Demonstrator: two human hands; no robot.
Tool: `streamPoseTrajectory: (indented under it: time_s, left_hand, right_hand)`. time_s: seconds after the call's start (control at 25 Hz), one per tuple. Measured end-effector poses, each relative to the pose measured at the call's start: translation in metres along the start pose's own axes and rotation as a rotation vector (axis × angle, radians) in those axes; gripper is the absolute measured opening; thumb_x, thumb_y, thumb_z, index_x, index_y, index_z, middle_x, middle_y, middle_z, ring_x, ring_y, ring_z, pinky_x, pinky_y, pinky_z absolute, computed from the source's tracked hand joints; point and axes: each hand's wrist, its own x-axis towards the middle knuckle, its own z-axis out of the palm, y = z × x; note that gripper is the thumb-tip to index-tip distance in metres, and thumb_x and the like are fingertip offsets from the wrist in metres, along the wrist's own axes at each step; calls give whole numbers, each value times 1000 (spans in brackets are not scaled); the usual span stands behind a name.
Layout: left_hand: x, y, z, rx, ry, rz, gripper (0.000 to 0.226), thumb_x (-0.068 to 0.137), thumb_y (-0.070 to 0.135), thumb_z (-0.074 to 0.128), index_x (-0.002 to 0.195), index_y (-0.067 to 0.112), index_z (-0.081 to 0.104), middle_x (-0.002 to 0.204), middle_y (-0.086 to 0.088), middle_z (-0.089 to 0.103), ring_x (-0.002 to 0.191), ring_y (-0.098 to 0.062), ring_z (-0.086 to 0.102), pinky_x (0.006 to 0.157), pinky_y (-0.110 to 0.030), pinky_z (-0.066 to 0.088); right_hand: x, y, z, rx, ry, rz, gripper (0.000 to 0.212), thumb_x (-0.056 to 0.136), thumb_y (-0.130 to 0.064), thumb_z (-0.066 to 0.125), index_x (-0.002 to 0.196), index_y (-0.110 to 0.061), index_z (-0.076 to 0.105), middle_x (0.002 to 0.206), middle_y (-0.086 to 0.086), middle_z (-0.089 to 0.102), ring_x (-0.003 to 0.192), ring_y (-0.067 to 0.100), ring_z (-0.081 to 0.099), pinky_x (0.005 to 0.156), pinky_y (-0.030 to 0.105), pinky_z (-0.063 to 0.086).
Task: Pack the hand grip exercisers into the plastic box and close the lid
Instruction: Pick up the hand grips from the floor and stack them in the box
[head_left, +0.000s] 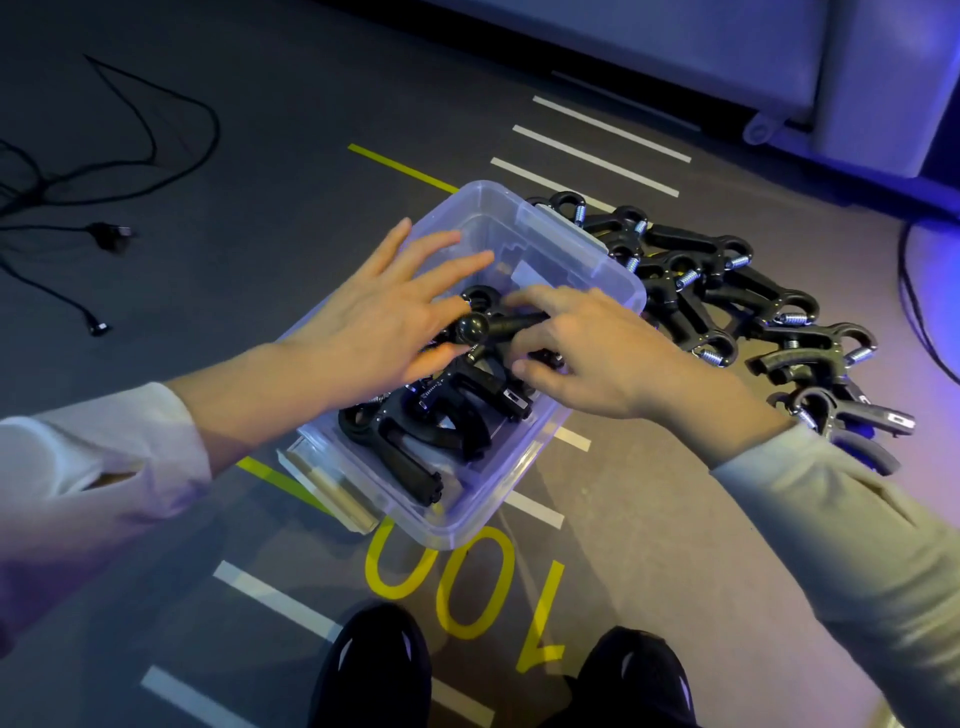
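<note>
A clear plastic box (587, 249) stands open on the floor, with several black hand grip exercisers (441, 415) lying in its near half. My right hand (597, 353) is over the box and grips one black exerciser (483, 326) by its handle, its round knob pointing left. My left hand (395, 317) hovers flat over the box with fingers spread, its thumb and fingertips touching that same exerciser. A pile of loose exercisers (727, 301) lies on the floor right of the box. No lid shows in view.
Black cables (104, 171) trail across the floor at the far left. White and yellow floor markings (457, 582) surround the box. My two dark shoes (374, 670) are at the bottom edge. A pale wall panel (779, 57) runs along the back right.
</note>
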Motion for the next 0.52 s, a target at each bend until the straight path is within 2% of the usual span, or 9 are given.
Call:
streamPoseTrajectory:
  time_s: [0.08,0.16,0.24,0.32,0.4,0.52]
  left_hand:
    - [2,2,-2,118,-3,87,28,75,27,71,88,2,66,139,-14,47,129,-40,39,106,-58,18]
    - [2,-1,0,184,11,101,33,72,26,72,95,4,67,140,-14,45,129,-40,39,105,-59,17]
    - [0,-6,4,195,2,12,50,76,32,66,120,10,59,147,-15,34,134,-40,30,106,-60,14]
    - [-4,-10,10,222,-75,-142,75,80,51,47,144,17,27,154,-18,11,140,-38,11,108,-61,8]
    - [-12,-11,15,230,-131,-252,91,78,65,36,147,15,4,155,-19,-2,142,-36,0,109,-59,3]
    - [-27,-10,18,187,-147,-281,89,81,64,32,147,9,7,154,-21,3,142,-36,3,108,-60,5]
  right_hand:
    - [2,0,-5,254,-101,40,23,93,-29,49,102,-22,69,128,-2,43,109,18,48,95,33,35]
    - [2,-3,-4,391,-148,53,25,94,-25,48,108,-18,67,123,-1,41,112,17,42,96,28,31]
    - [4,-6,4,355,-164,60,31,97,-30,41,121,-20,59,131,0,33,118,19,32,103,31,26]
    - [9,-8,15,222,-162,105,43,98,-42,30,130,-21,49,141,1,22,124,24,26,107,37,23]
    - [15,-9,24,115,-159,155,60,93,-57,20,134,-20,44,147,1,15,126,26,23,105,37,23]
    - [26,-8,36,59,-200,232,81,83,-72,12,140,-20,37,152,-2,7,129,28,21,105,37,21]
